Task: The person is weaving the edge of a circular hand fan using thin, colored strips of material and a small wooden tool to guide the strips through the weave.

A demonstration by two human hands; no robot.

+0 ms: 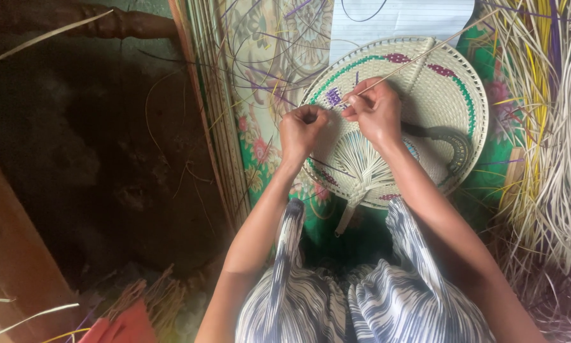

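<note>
A round woven fan [441, 95], cream with green and purple bands, lies on the mat in front of me, its handle [346, 219] pointing toward my lap. My left hand [301, 127] is closed on the fan's left edge. My right hand [375, 109] pinches a long pale reed strip [419, 59] that runs up and to the right across the fan. Between my two hands there is a purple woven patch [333, 97]. A dark curved tool [447, 141] rests on the fan's right part.
A flowered mat [260, 57] lies under the fan. Bundles of pale, yellow and purple reeds [546, 127] pile up at the right. White lined paper [393, 19] is at the top. Dark floor [107, 159] and a wooden board [12, 241] fill the left.
</note>
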